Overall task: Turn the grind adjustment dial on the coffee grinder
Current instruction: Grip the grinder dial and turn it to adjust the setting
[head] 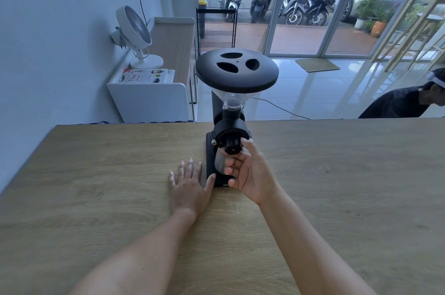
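Note:
A black coffee grinder (227, 111) stands on the wooden table (96, 174), with a clear hopper under a wide black lid (237, 71). Its black grind adjustment dial (231, 144) faces me on the front. My right hand (250, 171) is at the dial, with the thumb under it and the index finger on its right side. A metal cup under the dial is partly hidden by the fingers. My left hand (190, 184) lies flat on the table, fingers spread, thumb touching the grinder's base.
A white cabinet (149, 99) with a fan (134, 34) and magazines stands beyond the table's far left. A person in black (404, 102) is past the far right edge. Glass doors with parked motorbikes outside fill the back.

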`<state>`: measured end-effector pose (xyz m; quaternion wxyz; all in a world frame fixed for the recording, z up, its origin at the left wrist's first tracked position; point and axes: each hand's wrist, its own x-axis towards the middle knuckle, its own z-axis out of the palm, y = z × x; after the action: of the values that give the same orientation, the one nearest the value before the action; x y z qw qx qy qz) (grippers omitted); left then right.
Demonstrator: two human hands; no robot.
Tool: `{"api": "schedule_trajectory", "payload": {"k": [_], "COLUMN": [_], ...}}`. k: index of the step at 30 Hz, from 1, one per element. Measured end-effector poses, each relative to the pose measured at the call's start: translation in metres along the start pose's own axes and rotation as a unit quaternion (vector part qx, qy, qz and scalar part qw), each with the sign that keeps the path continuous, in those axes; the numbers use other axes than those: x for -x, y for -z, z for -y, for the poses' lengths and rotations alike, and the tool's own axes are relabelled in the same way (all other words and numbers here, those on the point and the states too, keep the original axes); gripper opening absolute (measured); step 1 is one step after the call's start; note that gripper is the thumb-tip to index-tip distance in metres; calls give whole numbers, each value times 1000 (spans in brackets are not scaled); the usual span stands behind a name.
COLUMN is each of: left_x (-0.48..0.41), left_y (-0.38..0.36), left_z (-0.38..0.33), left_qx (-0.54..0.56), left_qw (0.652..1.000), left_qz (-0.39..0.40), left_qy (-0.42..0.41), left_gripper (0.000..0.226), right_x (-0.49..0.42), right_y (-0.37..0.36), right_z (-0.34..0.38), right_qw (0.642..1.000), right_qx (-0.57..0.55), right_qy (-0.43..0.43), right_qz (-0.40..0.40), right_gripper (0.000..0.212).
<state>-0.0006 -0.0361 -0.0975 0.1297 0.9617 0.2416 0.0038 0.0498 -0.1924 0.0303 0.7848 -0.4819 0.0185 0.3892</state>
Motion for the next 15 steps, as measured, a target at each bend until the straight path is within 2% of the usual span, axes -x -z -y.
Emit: {"api": "schedule_trajectory", "payload": {"k": [6, 15], "left_x": [0, 0], "left_y": [-2, -2], "left_z": [1, 0], "left_qx": [3, 6], "left_qw": [1000, 1000], "left_qz": [-5, -8], "left_qy": [-3, 0], "left_gripper": [79, 79], "right_x": [0, -3], "right_y": [1, -1], "right_z": [0, -2], "right_qw": [1000, 1000], "right_qx": [-7, -29], "right_qy": [-11, -3], "right_qz": [24, 1], "right_gripper": [51, 49]}}
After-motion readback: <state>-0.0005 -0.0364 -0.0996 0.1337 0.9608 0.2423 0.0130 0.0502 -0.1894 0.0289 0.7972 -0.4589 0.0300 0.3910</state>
